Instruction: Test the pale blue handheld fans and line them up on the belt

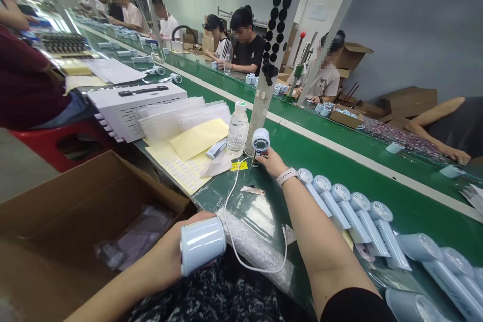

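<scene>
My left hand [174, 245] is closed round a light blue handheld fan [204, 245], held low at the bench edge. Its round housing faces me and hides most of my fingers. My right hand [272, 162], with a pale watch strap at the wrist, reaches to the foot of a metal post. There its fingers are closed on the handle of a second light blue fan [260, 140], whose round head points up. A white cable [227, 201] loops across the bench near it. To the right, several more light blue fans [349, 206] lie in a row.
A water bottle [237, 131], yellow label sheets [199, 140] and clear plastic sleeves stand left of the post [260, 103]. An open cardboard box [86, 221] is at my left. Bubble wrap [260, 246] lies along the edge. Several people sit across the green conveyor belt [324, 146].
</scene>
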A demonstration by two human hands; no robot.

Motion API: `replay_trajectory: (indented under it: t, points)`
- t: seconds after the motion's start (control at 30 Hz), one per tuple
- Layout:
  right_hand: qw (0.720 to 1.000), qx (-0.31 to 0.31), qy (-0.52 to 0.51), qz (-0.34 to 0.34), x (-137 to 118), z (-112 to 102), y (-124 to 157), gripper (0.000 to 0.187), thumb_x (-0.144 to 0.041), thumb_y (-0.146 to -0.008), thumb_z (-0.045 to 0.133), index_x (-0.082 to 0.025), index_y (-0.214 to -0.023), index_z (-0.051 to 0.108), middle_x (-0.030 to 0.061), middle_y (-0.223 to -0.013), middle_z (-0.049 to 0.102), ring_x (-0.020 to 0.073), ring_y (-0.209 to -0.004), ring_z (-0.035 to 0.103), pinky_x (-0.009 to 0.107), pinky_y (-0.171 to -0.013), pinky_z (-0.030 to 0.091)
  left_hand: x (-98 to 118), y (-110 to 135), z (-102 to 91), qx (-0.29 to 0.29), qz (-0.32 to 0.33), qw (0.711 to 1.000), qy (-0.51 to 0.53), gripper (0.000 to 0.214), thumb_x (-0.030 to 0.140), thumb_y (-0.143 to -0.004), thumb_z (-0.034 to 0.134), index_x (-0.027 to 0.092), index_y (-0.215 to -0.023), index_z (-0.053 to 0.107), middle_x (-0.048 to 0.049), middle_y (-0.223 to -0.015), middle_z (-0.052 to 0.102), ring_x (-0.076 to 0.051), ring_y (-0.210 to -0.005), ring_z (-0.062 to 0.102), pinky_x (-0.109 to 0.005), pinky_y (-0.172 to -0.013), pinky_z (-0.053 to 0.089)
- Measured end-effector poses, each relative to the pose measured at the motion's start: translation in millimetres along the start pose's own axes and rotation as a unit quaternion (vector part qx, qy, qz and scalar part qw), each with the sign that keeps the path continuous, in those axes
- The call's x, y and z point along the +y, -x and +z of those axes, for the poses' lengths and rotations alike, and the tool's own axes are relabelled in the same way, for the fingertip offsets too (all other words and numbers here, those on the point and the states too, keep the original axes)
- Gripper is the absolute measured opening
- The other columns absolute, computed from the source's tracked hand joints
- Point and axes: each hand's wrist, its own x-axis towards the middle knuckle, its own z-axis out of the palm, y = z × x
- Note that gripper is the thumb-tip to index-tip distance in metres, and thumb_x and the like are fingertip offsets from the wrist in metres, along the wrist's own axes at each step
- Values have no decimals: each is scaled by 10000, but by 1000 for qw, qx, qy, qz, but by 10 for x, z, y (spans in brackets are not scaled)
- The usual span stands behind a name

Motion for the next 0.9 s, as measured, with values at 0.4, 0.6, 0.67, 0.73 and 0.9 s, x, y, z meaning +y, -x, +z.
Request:
replay_trajectory:
  t: [0.4, 0.6, 0.67, 0.73, 0.9]
  points:
    - [961, -12, 277, 16, -279, -443, 1850, 285, -112, -838, 631, -179, -1111, 682, 160, -1057, 668, 370, -1062, 590, 572, -955, 467, 128, -420, 270, -1, 229, 935, -271, 167, 216, -876, 570, 165, -1027, 622, -107, -919, 727, -231, -853, 686, -348, -769, 545]
    - [942, 21, 330, 55, -143, -226, 2268, 344, -110, -892, 565, -171, -1221, 648, 187, -1236, 601, 368, -1154, 529, 555, -971, 463, 241, -648, 475, 44, 339, 867, -362, 189, 140, -907, 509, 146, -1094, 529, -123, -971, 695, -251, -928, 650, -374, -835, 514]
    - [943, 31, 325, 62, -109, -225, 2252, 322, -113, -921, 527, -173, -1209, 661, 171, -1235, 601, 350, -1165, 522, 539, -992, 458, 251, -686, 540, 38, 344, 864, -367, 207, 118, -904, 509, 134, -1110, 526, -129, -987, 686, -256, -937, 638, -387, -853, 508]
    - [946, 37, 315, 65, -82, -250, 2222, 312, -102, -935, 497, -181, -1172, 683, 150, -1207, 614, 329, -1156, 527, 512, -1004, 459, 216, -694, 586, 31, 339, 869, -358, 241, 107, -903, 506, 126, -1142, 524, -133, -1013, 678, -255, -945, 630, -395, -867, 507]
    - [954, 30, 289, 76, -162, -273, 2179, 294, -96, -915, 527, -92, -1157, 693, 198, -1191, 618, 356, -1129, 537, 552, -1009, 455, 38, -559, 558, 17, 282, 919, -275, 281, 189, -892, 552, 177, -1173, 553, -115, -1083, 683, -282, -1101, 626, -403, -936, 517]
